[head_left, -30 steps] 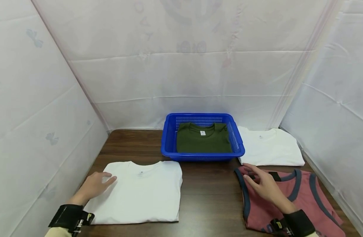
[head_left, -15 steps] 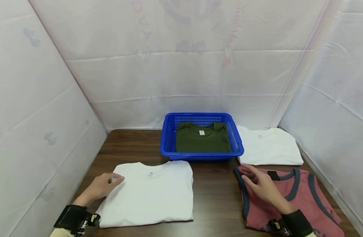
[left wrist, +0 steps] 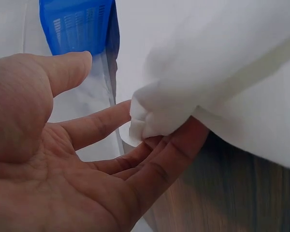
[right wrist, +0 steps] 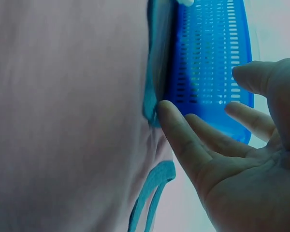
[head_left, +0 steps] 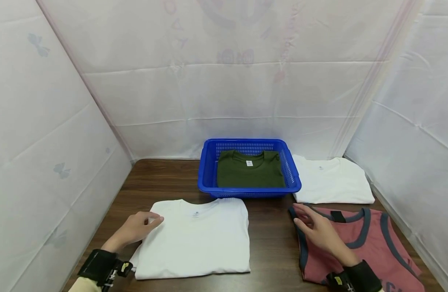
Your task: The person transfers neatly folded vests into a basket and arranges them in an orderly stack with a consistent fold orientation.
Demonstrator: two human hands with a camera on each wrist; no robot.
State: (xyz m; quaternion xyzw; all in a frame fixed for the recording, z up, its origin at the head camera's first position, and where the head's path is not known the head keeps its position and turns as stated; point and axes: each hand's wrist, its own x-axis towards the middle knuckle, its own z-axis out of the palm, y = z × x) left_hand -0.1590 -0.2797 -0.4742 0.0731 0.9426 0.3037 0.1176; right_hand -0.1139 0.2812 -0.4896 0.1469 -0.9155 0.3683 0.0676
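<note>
At the left front of the table lies a folded white T-shirt [head_left: 198, 245], its neckline turned to the back. My left hand [head_left: 136, 228] is at its left edge. In the left wrist view, the fingers [left wrist: 96, 126] reach against and partly under the bunched white edge, with the thumb held apart from the cloth. My right hand [head_left: 322, 233] is over the left part of a red sleeveless shirt [head_left: 371, 247] with dark blue trim. In the right wrist view its fingers are spread, one fingertip right at the blue trim [right wrist: 151, 104], and nothing is gripped.
A blue plastic basket [head_left: 249, 190] stands at the back middle, a folded dark green T-shirt [head_left: 251, 174] in it. Another folded white T-shirt [head_left: 333, 184] lies right of the basket, behind the red shirt. White sheets [head_left: 231, 89] enclose the brown wooden table [head_left: 162, 174] on three sides.
The front white T-shirt has slid right across the table, with my left hand moving along at its left edge. My right hand has shifted slightly left over the red shirt.
</note>
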